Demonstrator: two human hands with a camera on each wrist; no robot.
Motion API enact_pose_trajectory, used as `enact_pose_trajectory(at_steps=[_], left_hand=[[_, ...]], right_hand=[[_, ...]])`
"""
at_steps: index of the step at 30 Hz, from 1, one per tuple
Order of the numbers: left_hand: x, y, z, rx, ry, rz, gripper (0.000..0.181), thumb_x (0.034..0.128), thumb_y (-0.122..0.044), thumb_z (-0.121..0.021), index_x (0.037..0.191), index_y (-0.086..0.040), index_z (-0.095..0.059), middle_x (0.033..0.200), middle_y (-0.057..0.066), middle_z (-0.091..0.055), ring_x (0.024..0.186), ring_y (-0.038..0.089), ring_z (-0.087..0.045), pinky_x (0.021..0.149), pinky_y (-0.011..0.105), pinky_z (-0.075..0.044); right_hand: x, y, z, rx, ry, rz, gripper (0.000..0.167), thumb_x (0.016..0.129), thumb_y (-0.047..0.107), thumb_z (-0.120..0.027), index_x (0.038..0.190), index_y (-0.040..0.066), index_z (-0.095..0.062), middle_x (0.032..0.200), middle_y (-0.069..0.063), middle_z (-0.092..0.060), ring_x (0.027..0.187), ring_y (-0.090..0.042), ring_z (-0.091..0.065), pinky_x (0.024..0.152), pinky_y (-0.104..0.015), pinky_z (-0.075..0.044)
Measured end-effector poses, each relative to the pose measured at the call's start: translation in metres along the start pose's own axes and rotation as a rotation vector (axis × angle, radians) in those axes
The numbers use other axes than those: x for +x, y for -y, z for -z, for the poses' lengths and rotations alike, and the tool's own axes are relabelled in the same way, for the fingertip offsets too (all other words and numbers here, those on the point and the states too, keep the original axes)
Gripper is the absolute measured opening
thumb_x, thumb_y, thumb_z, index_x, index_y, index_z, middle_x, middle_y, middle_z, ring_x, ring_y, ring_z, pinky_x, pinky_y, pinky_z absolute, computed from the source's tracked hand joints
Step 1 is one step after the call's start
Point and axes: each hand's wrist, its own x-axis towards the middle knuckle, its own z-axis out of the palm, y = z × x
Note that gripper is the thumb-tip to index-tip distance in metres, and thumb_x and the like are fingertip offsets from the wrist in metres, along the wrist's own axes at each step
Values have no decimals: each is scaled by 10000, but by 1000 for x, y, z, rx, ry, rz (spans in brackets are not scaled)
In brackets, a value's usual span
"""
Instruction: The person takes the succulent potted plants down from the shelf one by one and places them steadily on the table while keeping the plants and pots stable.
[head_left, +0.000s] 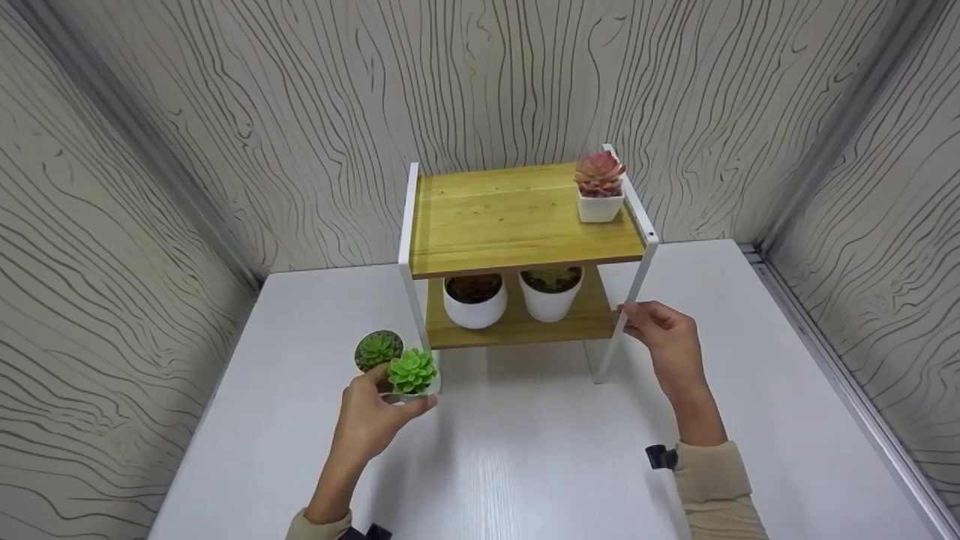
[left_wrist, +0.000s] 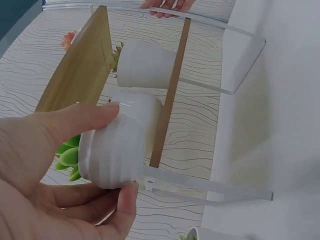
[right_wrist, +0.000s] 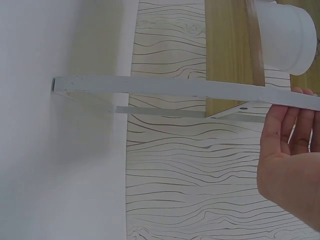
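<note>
My left hand [head_left: 369, 416] grips a small white ribbed pot [left_wrist: 112, 150] with a bright green succulent [head_left: 412, 370], thumb on one side and fingers on the other. It is beside the front left leg of a two-tier plant shelf [head_left: 487, 225] with wooden boards and a white frame. My right hand [head_left: 670, 341] holds the shelf's front right leg [right_wrist: 165, 87], fingertips reaching past the bar; the thumb is hidden in the right wrist view. A second potted green succulent [head_left: 379, 349] stands on the table, left of the shelf.
A pink succulent in a square white pot [head_left: 600, 208] stands at the top board's right end. Two round white pots, a left one [head_left: 475, 311] and a right one [head_left: 549, 304], sit on the lower board. The white table [head_left: 525, 465] meets wood-patterned walls [head_left: 510, 82].
</note>
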Motion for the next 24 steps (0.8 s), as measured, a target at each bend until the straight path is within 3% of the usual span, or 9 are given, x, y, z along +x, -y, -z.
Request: enact_pose_trajectory(at_steps=[8, 24], left_hand=[[1, 22, -3, 18, -27, 30, 751, 746, -247, -947, 1338, 91, -633, 1188, 253, -745, 1062, 341, -747, 830, 441, -659], [13, 76, 1, 6, -83, 171, 765, 773, -203, -912, 1394, 104, -586, 1277, 297, -692, 1091, 353, -716, 802, 394, -640]], right_hand=[[-1, -1, 0, 2, -3, 3, 460, 1007, 308, -721, 1189, -114, -695, 1044, -26, -786, 1044, -119, -738, 973, -223, -607], [0, 0, 0, -14, -2, 0, 457, 1011, 311, -715, 1190, -108, -694, 1067, -63, -782, 1036, -136, -752, 962, -220, -610]])
